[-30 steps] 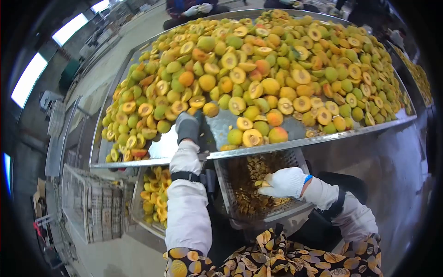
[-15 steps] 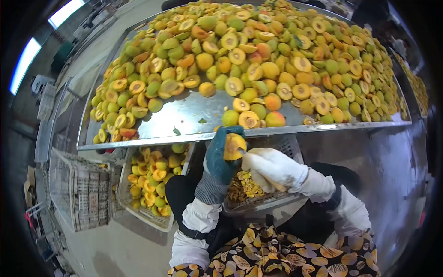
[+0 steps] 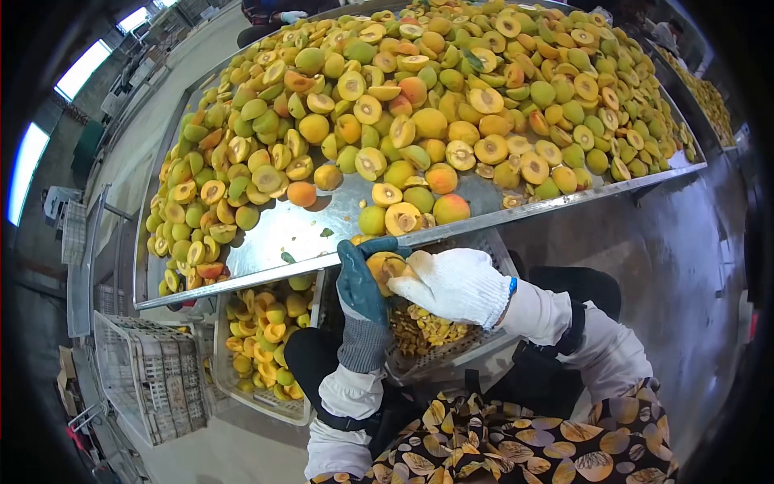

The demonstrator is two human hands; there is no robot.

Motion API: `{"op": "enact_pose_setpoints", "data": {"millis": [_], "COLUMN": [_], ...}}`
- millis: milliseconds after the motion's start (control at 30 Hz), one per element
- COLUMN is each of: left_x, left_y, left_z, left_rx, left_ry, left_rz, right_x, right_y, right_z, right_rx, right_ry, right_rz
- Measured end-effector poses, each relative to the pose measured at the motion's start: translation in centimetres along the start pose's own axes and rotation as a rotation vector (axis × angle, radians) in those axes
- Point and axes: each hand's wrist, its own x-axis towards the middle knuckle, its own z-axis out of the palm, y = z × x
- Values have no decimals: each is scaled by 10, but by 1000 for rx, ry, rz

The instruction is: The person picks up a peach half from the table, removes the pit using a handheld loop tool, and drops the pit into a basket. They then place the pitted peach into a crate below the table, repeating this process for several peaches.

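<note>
My left hand [image 3: 361, 278], in a dark green coated glove, is closed around a yellow peach half [image 3: 387, 269] at the tray's front edge. My right hand [image 3: 455, 286], in a white knitted glove, presses thumb and fingers against the same peach half from the right. Half a second ago a small metal-tipped tool with a wooden handle showed in this right hand; now the glove hides it. Just beyond my hands, cut peaches [image 3: 403, 218] lie on the metal tray [image 3: 282, 226]. Under my hands, a crate [image 3: 484, 351] contains pits and yellow scraps [image 3: 431, 329].
A large heap of whole and halved peaches [image 3: 451, 121] covers most of the tray. A crate of pitted halves [image 3: 270, 335] stands below left, beside stacked plastic crates [image 3: 153, 375]. At the far side, another person's gloved hand [image 3: 292, 15] shows.
My right hand has rolled over and closed in on the peach half, and the tool has gone out of sight. My left hand still grips the fruit. The camera view has tilted.
</note>
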Motion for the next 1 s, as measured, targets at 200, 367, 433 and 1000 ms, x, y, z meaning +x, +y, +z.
{"op": "enact_pose_setpoints", "data": {"millis": [200,367,433,1000], "left_x": [8,8,3,10], "left_y": [-9,-8,1,19], "left_z": [-5,-1,2,6], "left_rx": [-128,2,59,213], "left_ry": [-43,-35,-50,-123], "left_rz": [-80,-28,-4,36], "right_x": [-3,-5,-7,-6], "right_y": [1,3,2,0], "right_z": [-1,2,1,-1], "right_rx": [0,-10,5,72], "right_ry": [-24,23,55,-21], "right_rz": [14,26,19,120]}}
